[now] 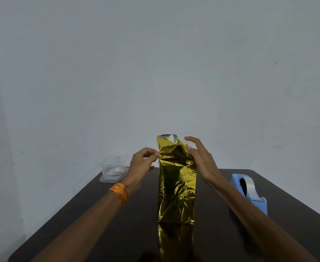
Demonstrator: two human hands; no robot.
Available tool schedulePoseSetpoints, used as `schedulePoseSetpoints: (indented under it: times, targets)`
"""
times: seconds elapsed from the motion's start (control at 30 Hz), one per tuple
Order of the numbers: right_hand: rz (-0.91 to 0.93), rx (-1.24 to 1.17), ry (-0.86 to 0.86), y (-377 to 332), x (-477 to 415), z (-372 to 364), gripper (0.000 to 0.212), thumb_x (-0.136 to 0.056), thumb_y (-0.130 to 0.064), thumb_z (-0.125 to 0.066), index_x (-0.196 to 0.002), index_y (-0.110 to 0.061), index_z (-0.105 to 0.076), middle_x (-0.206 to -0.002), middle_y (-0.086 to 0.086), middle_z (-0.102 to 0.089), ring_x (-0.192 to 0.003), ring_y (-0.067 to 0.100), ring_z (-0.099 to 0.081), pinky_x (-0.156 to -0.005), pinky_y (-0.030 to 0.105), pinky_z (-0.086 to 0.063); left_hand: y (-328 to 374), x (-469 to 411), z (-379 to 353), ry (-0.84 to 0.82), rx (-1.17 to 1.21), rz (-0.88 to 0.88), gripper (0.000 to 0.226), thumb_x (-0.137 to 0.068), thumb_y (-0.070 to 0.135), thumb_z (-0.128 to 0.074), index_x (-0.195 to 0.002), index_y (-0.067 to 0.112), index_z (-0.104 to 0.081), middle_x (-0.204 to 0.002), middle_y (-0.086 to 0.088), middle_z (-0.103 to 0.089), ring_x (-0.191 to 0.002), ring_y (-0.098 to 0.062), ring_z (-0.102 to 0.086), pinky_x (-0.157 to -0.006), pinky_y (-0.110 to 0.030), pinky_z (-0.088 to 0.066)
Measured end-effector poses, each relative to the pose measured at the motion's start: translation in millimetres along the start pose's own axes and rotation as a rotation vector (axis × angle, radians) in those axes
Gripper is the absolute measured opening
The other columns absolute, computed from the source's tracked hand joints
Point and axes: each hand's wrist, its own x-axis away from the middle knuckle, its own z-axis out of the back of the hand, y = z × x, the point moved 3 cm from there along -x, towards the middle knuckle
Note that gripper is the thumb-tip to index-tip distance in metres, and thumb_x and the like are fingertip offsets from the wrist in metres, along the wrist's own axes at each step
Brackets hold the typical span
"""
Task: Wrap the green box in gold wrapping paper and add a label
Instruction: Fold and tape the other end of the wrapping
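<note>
Left hand [144, 159] is pinching the left edge of the crinkled gold foil wrapping paper [176, 186] near its top. Right hand [199, 157], fingers spread, is bracing the right side. The green box is hidden inside the paper, standing upright on the dark brown table [117, 214]. Risk: the top is gaping open, so an uneven pull could be tearing the foil or tipping the tall parcel.

Plain pale grey-blue wall [155, 63] fills the upper view, evenly and softly lit, darker toward the left edge. Below it, a dark brown desk [98, 214] with rounded far corners and a glossy, reflective top.
</note>
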Motion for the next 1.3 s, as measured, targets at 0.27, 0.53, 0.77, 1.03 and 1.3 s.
schedulePoseSetpoints:
  times: [0.27,0.53,0.77,1.03,1.3]
  targets:
    - [-0.004,-0.010,0.007,3,-2,5,0.032,-0.107,-0.035,-0.039,-0.138,-0.039,-0.046,-0.083,-0.017,-0.057,-0.093,0.003,-0.057,-0.094,0.035,-0.041,4,-8,-20,-0.069,0.086,0.061,0.016,-0.099,0.017,-0.057,-0.100,0.017,-0.072,-0.113,-0.010,-0.067,-0.112,-0.024,-0.060,-0.085,-0.034,-0.052]
    - [0.000,0.085,-0.095,-21,-31,10,0.047,-0.096,-0.011,-0.058,-0.138,-0.029,-0.046,-0.097,0.000,-0.074,-0.102,0.018,-0.065,-0.086,0.026,-0.046,0,-12,-15,-0.068,0.117,0.087,0.011,-0.098,0.022,-0.060,-0.102,0.024,-0.070,-0.118,-0.009,-0.067,-0.115,-0.026,-0.062,-0.106,-0.053,-0.046]
    - [-0.094,0.141,-0.228,-37,-64,-13,0.051,-0.096,-0.016,-0.060,-0.141,-0.025,-0.038,-0.092,0.008,-0.068,-0.089,0.019,-0.065,-0.082,0.030,-0.050,16,-9,-13,-0.074,0.214,0.033,0.029,-0.105,0.035,-0.045,-0.118,0.018,-0.064,-0.124,0.000,-0.064,-0.118,-0.016,-0.058,-0.097,-0.036,-0.050]
    - [-0.245,0.008,-0.184,-70,-62,-9,0.064,-0.091,-0.050,-0.066,-0.138,-0.018,-0.037,-0.088,0.009,-0.076,-0.064,0.013,-0.070,-0.053,0.020,-0.051,24,-12,-21,-0.002,0.105,-0.040,0.013,-0.095,0.021,-0.065,-0.107,0.019,-0.068,-0.117,-0.002,-0.066,-0.113,-0.018,-0.061,-0.093,-0.034,-0.051]
    - [-0.211,0.314,-0.174,-73,-50,-4,0.090,-0.075,-0.037,-0.086,-0.145,-0.017,-0.032,-0.112,0.005,-0.058,-0.089,0.015,-0.064,-0.073,0.026,-0.054,26,-9,-22,0.033,0.145,0.001,0.007,-0.096,0.026,-0.063,-0.097,0.019,-0.065,-0.109,-0.008,-0.066,-0.109,-0.020,-0.061,-0.087,-0.035,-0.051]
